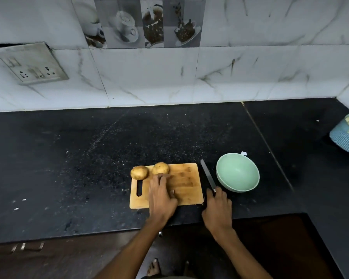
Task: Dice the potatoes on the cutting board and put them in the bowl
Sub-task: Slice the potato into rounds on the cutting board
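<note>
Cutting board [186, 183]: wooden, lying flat on the dark speckled tabletop [89, 158], close to its near edge; a slot handle is cut at the board's left end.

Potatoes, two, whole and unpeeled: left potato [139, 172] sits on the board's far left corner, just above the slot; right potato [160, 168] sits on the board's far edge, just beside the first.

Left hand [161, 196]: lies over the board's middle, fingers [159, 179] stretched out toward the right potato, tips at its near side (blurred, so contact cannot be told).

Right hand [218, 206]: off the board's right edge, fingers curled round the handle of a knife [208, 176], whose blade lies along the board's right side, pointing away.

Bowl [237, 175]: pale green, nothing inside, upright on the tabletop to the right of the board, just beyond the knife.

Blue woven item [346, 137]: far right of the board, carrying pale cut pieces.
</note>
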